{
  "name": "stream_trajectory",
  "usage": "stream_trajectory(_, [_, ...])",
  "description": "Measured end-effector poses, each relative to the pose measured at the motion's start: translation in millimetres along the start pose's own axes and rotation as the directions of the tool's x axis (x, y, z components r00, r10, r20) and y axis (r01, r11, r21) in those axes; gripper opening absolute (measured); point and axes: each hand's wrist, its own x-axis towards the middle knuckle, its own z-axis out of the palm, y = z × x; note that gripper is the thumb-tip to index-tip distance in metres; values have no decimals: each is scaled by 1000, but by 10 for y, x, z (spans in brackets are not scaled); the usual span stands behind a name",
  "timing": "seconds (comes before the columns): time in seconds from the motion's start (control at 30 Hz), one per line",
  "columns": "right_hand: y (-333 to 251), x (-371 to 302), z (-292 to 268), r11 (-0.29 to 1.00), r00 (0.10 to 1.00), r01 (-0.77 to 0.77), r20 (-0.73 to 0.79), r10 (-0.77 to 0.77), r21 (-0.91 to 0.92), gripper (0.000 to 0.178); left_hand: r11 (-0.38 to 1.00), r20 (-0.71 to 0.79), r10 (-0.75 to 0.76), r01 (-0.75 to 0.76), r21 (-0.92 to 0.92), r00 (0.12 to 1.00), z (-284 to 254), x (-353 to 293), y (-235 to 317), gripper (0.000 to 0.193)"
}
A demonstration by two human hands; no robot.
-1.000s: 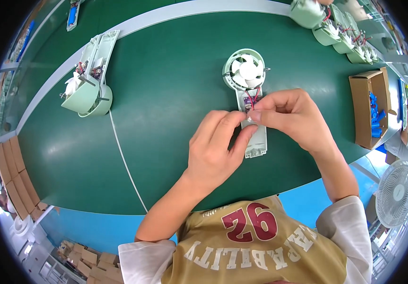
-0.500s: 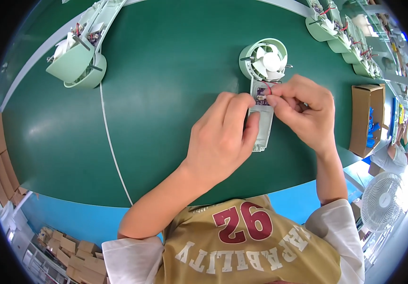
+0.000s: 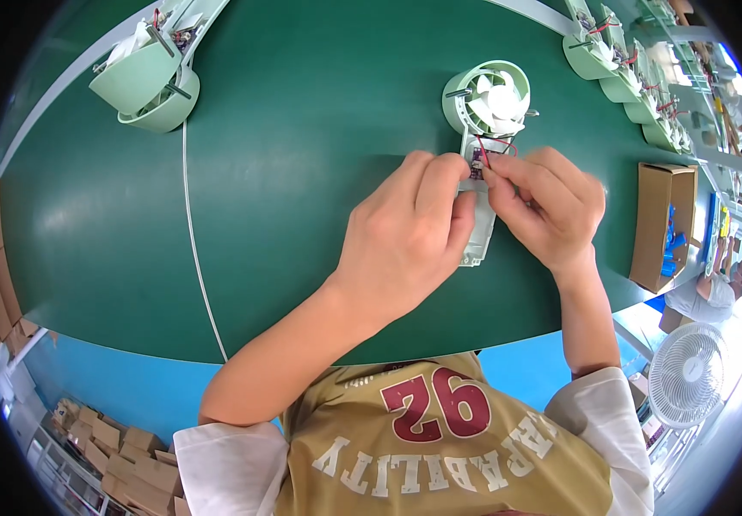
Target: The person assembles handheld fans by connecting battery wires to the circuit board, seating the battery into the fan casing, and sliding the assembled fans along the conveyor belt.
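Compared with a second ago, the fan housing has shifted right relative to the other fan unit, and the fingertips, which met over the lower end of the circuit board, now sit at its two sides. That housing lies on the green tabletop, in front of the person and right of centre. It is a pale green, glossy ring, its open face turned upward; inside sits a white impeller with curved blades round a smooth hub. Short metal rods stick out on either side of the ring. From its near edge runs a long, pale handle shell, shallow and open like a tray, with small notches at its near end. The purple board lies in the shell's upper part, partly covered by fingers, and a thin red wire loops down to it from the ring. The right hand pinches this wire between thumb and forefinger. The left hand is curled narrowly at the shell's left edge; whether it grips anything cannot be told.
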Motion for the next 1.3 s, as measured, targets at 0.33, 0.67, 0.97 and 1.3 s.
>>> stream_trajectory(0.33, [-74,9,5,999,1000,16,20,-15,-44,21,999,22,33,-34,7,999,-11,25,-11,27])
stream_trajectory(0.67, [-7,73,-497,895,897,-383,322,302,227,31,969,79,-183,193,-151,980,-93,-55,73,23])
stream_trajectory(0.97, [2170,-1786,-2365,404,593,-701,-166,787,-588,45,856,245,-415,467,-222,876,-223,-484,474,46])
stream_trajectory(1.3, [1907,-1575,-2352,515,453,-772,246,857,-372,24,987,188,20,-50,155,982,-9,-601,354,38])
